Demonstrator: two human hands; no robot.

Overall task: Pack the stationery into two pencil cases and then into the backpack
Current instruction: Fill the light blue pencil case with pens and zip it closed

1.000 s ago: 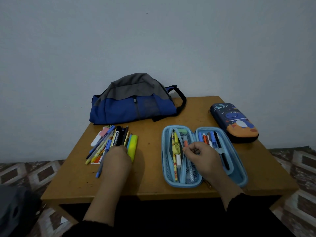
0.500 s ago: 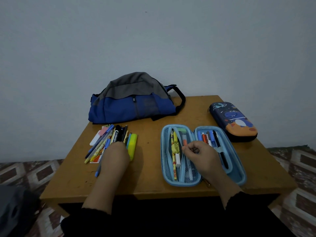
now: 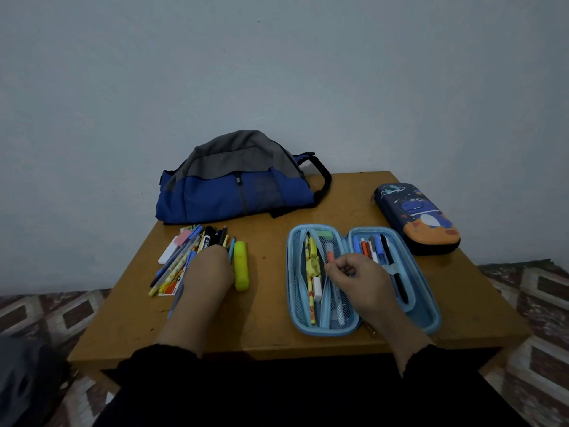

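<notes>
1. Our right hand [image 3: 360, 282] has its fingers [image 3: 337, 268] curled in, pinching the orange-capped pen [image 3: 330, 257] at its lower end over the mesh side of the open blue pencil case [image 3: 295, 291]. The fingers of our left hand [image 3: 209, 272] are hidden under the back of the hand, so we cannot tell whether they grip anything; the hand lies on the loose stationery pile [image 3: 184, 260].

2. We judge the pen light, stiff and smooth. A pinch on the barrel near the middle should steer it better than one at the tip, and it could slip if held loosely.

3. The pen's orange cap shows just beyond our right fingertips, pointing away from us. The rest of it appears to run under the fingers into the mesh pocket, though that part is hidden.

4. Just left of those fingertips lie the yellow pencils [image 3: 309, 272] and a white eraser [image 3: 317, 289], all small and light. To the right of the hand, pens [image 3: 374, 248] sit under the elastic in the case's other half.

5. The yellow highlighter [image 3: 240, 268] lies just right of our left hand, apparently touching it. It is thick and blunt, so it looks easy to take around its middle.

6. The dinosaur pencil case [image 3: 418, 217] sits closed, well beyond our right fingers. It looks rigid and is best gripped across its width.

7. The backpack [image 3: 234, 186] lies beyond the left fingers, soft and slumped. It would need two hands to hold open.
</notes>
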